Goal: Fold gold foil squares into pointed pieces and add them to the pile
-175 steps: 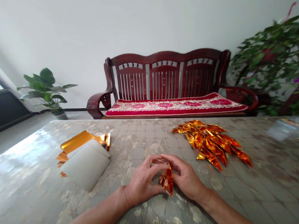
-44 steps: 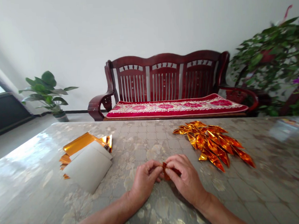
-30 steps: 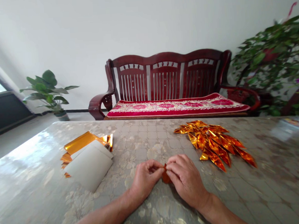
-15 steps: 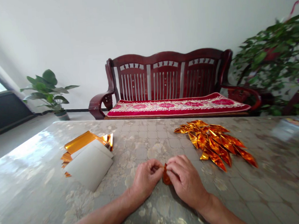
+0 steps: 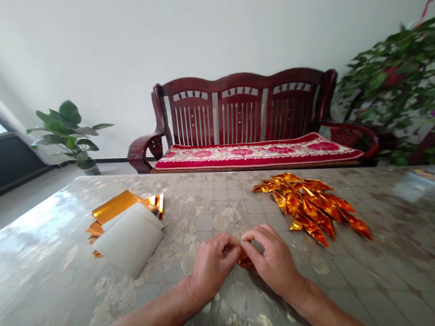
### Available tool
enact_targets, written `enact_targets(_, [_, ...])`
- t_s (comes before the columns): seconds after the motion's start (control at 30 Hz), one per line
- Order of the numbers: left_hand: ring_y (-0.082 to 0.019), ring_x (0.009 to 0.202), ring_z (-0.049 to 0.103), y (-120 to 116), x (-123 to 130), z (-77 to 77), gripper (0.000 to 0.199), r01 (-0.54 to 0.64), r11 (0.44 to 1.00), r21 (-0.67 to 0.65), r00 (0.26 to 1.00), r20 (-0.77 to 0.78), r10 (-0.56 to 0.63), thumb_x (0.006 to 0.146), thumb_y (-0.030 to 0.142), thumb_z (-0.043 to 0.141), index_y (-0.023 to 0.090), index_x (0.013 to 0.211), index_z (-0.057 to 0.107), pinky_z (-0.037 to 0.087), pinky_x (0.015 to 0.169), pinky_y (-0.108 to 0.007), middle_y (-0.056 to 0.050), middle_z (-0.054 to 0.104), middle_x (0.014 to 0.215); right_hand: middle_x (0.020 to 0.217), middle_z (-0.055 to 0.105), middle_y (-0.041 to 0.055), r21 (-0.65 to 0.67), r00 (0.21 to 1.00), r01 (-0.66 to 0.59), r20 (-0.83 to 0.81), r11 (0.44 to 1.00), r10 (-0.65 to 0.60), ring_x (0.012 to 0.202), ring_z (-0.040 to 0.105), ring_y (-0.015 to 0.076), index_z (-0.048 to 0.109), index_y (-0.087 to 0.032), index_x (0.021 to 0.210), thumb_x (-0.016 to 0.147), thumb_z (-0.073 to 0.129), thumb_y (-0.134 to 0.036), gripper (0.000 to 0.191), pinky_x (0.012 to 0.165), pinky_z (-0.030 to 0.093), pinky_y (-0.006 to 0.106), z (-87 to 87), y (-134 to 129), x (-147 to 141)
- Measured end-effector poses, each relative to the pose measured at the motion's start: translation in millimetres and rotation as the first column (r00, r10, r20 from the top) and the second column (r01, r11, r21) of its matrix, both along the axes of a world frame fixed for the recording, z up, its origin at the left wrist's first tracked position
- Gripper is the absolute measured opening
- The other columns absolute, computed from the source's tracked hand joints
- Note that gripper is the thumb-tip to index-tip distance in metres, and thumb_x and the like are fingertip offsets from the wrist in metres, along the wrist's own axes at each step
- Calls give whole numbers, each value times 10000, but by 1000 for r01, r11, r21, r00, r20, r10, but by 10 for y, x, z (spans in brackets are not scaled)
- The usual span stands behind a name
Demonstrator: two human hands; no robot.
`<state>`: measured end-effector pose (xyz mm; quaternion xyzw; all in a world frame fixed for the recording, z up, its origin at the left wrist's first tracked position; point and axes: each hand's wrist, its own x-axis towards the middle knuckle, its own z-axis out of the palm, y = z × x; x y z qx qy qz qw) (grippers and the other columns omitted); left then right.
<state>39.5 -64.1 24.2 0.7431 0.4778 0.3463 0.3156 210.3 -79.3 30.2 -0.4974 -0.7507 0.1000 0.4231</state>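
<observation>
Near the front middle of the table, my left hand (image 5: pixel 216 262) pinches the left side of a small orange foil piece (image 5: pixel 245 261). My right hand (image 5: pixel 272 258) grips the same piece from the right, thumb and forefinger together at its top. The fingers hide much of the foil. To the right lies a pile of folded, pointed orange foil pieces (image 5: pixel 308 206). On the left is a stack of sheets (image 5: pixel 133 241), pale side up in front, with gold foil (image 5: pixel 115 206) showing behind.
The table (image 5: pixel 190 194) has a glossy patterned cover. A clear plastic bag (image 5: pixel 415 186) lies at its right. Beyond stand a dark red wooden bench (image 5: pixel 240 116) with a red cushion (image 5: pixel 261 152), a potted plant (image 5: pixel 70 131) and leafy plants (image 5: pixel 397 76).
The foil piece has tilted and shows lower between my hands. My fingertips have come closer together at its top, and my right fingers are more arched.
</observation>
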Motion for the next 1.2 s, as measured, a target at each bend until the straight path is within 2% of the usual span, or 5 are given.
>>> enact_targets(0.37, [-116,608,573,9,25,-5,159,-21,1000,5,1000,13,21,783,181,577,173,685,702,384,588,-198,26,647,629,714,622,3,67,995,-60,83,996,55,784,538,195,589,-225,712,931,588,-218,218,735,384,316,83,7,14])
enact_targets(0.53, [-124,579,575,104,-35,-25,142,-65,991,-120,945,312,100,800,284,627,167,726,655,423,562,-203,10,653,630,1071,684,32,-17,984,-91,-155,996,88,1031,601,189,642,-251,1069,990,448,-236,210,897,452,322,64,93,155])
enact_targets(0.63, [-116,557,569,154,-93,-53,212,-12,980,-197,853,510,113,826,368,653,164,779,618,433,536,-196,-3,670,649,1028,687,24,-49,951,-33,-308,998,16,964,634,173,618,-242,1051,939,508,-206,161,845,495,295,-2,138,255])
enact_targets(0.77, [-93,534,534,190,-126,-77,275,28,977,-209,778,619,111,843,419,671,162,789,591,433,528,-185,4,659,653,1069,675,32,-35,934,-109,-347,993,90,945,650,167,595,-238,1012,890,556,-165,148,826,527,292,-42,101,299])
enact_targets(1.2, [-113,575,574,184,-101,-101,291,52,977,-205,781,618,88,843,441,670,168,812,572,471,561,-206,0,667,675,880,676,19,263,973,-228,38,937,227,819,649,157,608,-242,982,919,603,-123,135,744,528,276,25,48,297])
